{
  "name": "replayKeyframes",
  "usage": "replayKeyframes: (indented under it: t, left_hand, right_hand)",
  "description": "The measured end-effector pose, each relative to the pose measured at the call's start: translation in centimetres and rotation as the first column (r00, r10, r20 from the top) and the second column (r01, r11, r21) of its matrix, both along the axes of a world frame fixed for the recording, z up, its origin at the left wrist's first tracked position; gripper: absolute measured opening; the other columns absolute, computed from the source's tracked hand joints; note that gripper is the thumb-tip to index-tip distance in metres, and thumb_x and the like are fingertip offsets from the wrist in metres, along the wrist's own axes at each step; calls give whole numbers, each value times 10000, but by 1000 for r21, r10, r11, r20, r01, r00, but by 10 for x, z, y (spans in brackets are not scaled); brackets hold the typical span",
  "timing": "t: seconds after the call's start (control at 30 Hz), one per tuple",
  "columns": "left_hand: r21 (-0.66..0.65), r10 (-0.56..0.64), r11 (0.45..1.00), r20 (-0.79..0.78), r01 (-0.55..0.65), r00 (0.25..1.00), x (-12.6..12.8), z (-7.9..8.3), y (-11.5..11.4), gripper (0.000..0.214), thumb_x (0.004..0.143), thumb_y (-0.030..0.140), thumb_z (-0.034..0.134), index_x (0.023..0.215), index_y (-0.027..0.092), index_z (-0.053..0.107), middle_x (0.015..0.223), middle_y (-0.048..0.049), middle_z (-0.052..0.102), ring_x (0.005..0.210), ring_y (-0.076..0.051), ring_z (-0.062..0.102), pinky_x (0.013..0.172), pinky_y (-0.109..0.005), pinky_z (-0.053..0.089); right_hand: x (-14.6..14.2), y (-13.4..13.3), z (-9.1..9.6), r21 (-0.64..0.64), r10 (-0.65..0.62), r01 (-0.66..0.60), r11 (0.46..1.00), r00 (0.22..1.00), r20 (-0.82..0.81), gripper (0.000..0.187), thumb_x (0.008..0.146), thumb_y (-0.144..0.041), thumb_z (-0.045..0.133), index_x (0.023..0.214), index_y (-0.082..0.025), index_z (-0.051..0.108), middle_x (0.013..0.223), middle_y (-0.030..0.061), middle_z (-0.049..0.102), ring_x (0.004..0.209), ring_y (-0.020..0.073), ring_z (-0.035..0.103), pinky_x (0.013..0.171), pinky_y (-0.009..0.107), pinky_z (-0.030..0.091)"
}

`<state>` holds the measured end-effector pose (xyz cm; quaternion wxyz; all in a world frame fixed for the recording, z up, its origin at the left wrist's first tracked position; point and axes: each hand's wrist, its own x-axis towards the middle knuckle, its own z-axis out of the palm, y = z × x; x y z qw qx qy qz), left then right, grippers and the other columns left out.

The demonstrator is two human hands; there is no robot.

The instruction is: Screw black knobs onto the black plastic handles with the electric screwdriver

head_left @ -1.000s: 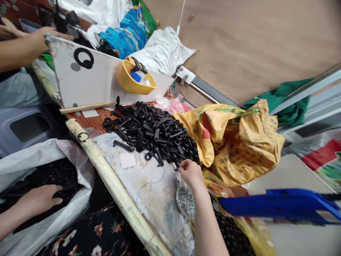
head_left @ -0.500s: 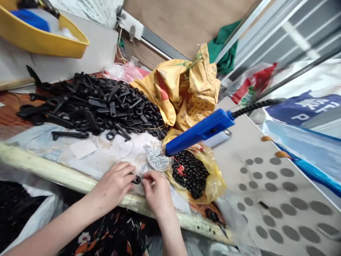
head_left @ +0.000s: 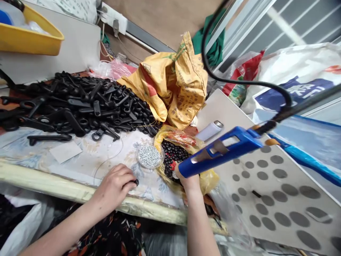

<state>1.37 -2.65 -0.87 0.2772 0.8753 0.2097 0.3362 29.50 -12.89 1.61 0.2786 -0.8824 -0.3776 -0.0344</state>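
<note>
Near the pale padded front edge (head_left: 66,184) of the table, its top covered in white, blue-patterned sheeting (head_left: 157,190), your left hand (head_left: 113,186) lies palm down, fingers closed around a small black plastic part (head_left: 136,182). Only one end projects, toward your right hand (head_left: 192,183); the long axis is hidden. Your right hand, well apart from that part, is the nearer one to the small, glossy black rounded pieces (head_left: 169,153) in the crumpled yellow plastic bag (head_left: 211,177). A hanging blue tool (head_left: 223,153) covers much of its fingers, so their grip is not revealed. Between your hands, farther from the edge, stands a round clear dish (head_left: 162,157) of slender silver-coloured metal pieces (head_left: 149,155).
</note>
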Motion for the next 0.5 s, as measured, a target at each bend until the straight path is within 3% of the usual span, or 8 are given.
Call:
replayKeyframes:
  t: [0.13,0.27,0.33,0.43,0.5]
  left_hand:
    - [-59,13,998,-9,-13,1000,-6,3,-2,121,873,131,659,837,208,746,856,-19,703,878,-208,591,794,-361,484]
    - [-94,72,993,-22,-74,997,-10,5,-7,128,878,129,671,833,207,762,839,-25,687,884,-206,556,816,-377,468]
    - [-110,76,991,-34,-80,997,-9,4,-9,143,894,137,656,837,208,767,850,-28,684,892,-205,546,814,-380,465]
    - [-119,68,990,-39,-72,997,-6,3,-10,146,899,154,657,832,218,770,858,-30,683,894,-203,543,812,-383,465]
    - [-114,66,991,-37,-70,997,-5,4,-10,127,893,161,670,843,218,772,853,-31,681,893,-205,542,818,-390,462]
  right_hand:
    - [-7,-9,3,15,-54,55,998,997,-49,237,700,-443,602,707,-212,651,717,66,703,685,240,634,675,349,508]
    - [-28,-53,17,-47,-168,166,985,983,-68,338,699,-518,577,700,-196,679,662,144,690,643,320,643,594,417,485]
    - [-52,-72,23,-55,-202,194,979,958,-206,393,675,-568,651,819,-209,725,676,113,712,628,301,663,570,389,507]
    - [-103,-69,24,147,53,21,989,874,-482,422,704,-569,709,898,-195,733,806,107,752,640,246,687,558,332,554]
    - [-131,-49,20,233,249,-144,962,815,-523,324,760,-487,710,901,-196,735,856,99,758,692,232,702,596,318,578]
